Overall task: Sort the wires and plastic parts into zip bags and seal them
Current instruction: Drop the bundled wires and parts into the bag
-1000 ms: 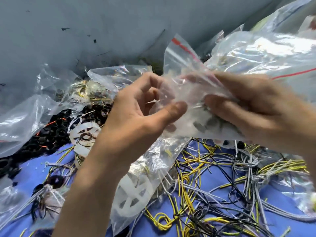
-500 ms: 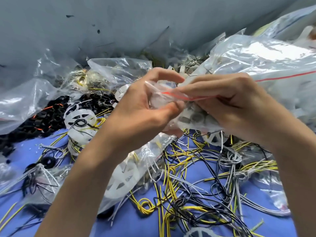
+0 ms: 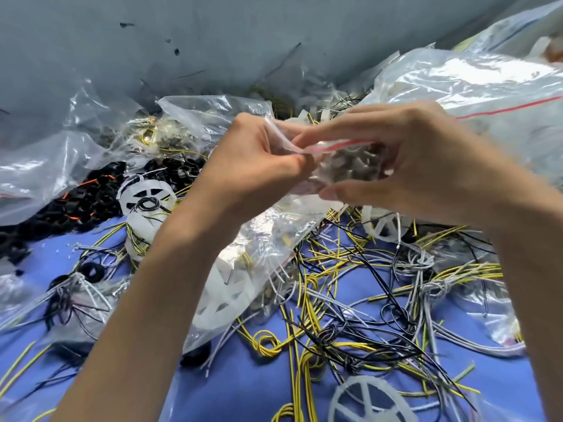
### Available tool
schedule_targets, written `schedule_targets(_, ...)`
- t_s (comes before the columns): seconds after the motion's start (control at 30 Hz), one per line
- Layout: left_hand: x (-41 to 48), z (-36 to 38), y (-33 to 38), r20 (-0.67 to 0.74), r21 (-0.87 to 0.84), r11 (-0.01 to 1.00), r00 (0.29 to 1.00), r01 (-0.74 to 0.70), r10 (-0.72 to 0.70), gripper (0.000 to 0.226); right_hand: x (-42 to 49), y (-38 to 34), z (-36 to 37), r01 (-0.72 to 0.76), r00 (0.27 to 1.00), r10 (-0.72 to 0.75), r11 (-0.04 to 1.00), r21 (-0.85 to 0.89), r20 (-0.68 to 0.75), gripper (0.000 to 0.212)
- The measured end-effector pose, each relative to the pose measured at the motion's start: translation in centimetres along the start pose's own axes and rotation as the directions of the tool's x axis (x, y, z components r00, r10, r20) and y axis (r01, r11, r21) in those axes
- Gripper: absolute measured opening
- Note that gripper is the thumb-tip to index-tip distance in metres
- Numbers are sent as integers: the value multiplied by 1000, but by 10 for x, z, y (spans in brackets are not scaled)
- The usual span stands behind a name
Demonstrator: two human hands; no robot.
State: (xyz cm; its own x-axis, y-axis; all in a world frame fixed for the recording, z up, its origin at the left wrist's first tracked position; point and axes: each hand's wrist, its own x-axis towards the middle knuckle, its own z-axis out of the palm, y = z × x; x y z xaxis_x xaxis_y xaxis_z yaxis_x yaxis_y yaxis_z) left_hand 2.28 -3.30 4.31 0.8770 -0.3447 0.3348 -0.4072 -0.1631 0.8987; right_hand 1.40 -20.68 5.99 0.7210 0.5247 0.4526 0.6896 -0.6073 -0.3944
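I hold a small clear zip bag [image 3: 347, 161] with a red strip along its top, filled with small grey-white plastic parts. My left hand [image 3: 259, 166] pinches the bag's left top corner between thumb and fingers. My right hand [image 3: 405, 159] pinches along the red strip and cups the bag from the right. Below the hands, loose yellow, black and grey wires [image 3: 350, 300] lie tangled on the blue cloth [image 3: 243, 385].
White plastic wheels [image 3: 146, 196] and black rings [image 3: 76, 205] lie at the left. A clear bag with a white wheel [image 3: 243, 284] lies under my left forearm. A large filled zip bag [image 3: 475, 86] sits at the right. Another white wheel [image 3: 365, 400] lies at the bottom edge. A grey wall rises behind.
The bag's top was folded down from upright, and both hands came together on the red strip. My right fingers have slid along the strip.
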Motion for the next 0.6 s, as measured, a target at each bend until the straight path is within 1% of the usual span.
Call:
schedule_targets(0.03,0,-3,-1,69,-10,1000,998,8,-7,34,-1,0,-2,-6,999,6,1000,8,-37,46)
schedule_targets(0.1,1,-10,-7,209,-76,997,978,14,3,51,-2,2,-6,-48,986,49,999,10,-160,36)
schedule_targets(0.13,2,-12,-12,226,-97,994,974,39,-16,58,-2,3,-7,-83,969,80,997,-2,-235,30)
schedule_targets(0.17,4,-12,-19,222,-67,996,974,54,-37,63,-2,4,-7,-127,946,117,992,-13,-303,23)
schedule_targets(0.2,5,-10,-27,192,67,997,980,45,-57,65,-1,5,-8,-174,921,156,985,-17,-356,18)
schedule_targets(0.23,8,-8,-37,158,315,949,984,23,-77,66,0,5,-8,-213,902,192,977,-11,-388,16)
schedule_targets(0.27,10,-5,-48,142,579,815,984,5,-106,67,1,5,-7,-240,891,223,971,5,-397,16)
schedule_targets(0.3,11,-2,-58,143,759,651,981,-22,-134,67,2,4,-7,-257,889,245,966,24,-388,16)
schedule_targets(0.33,11,2,-66,157,839,543,975,-47,-158,66,2,4,-7,-268,890,262,963,35,-373,16)
schedule_targets(0.37,11,6,-71,166,864,499,974,-67,-156,62,3,4,-7,-275,892,269,961,37,-362,16)
schedule_targets(0.43,9,11,-71,160,859,500,985,-105,-68,41,2,4,-7,-279,893,276,959,45,-355,16)
schedule_targets(0.5,9,11,-64,144,834,539,990,-121,0,19,2,6,-7,-281,888,289,957,75,-357,14)
schedule_targets(0.53,9,9,-60,138,805,579,990,-128,27,14,2,7,-7,-282,887,296,955,92,-354,11)
schedule_targets(0.6,6,5,-49,128,741,652,987,-163,102,13,4,6,-4,-285,895,317,948,144,-312,5)
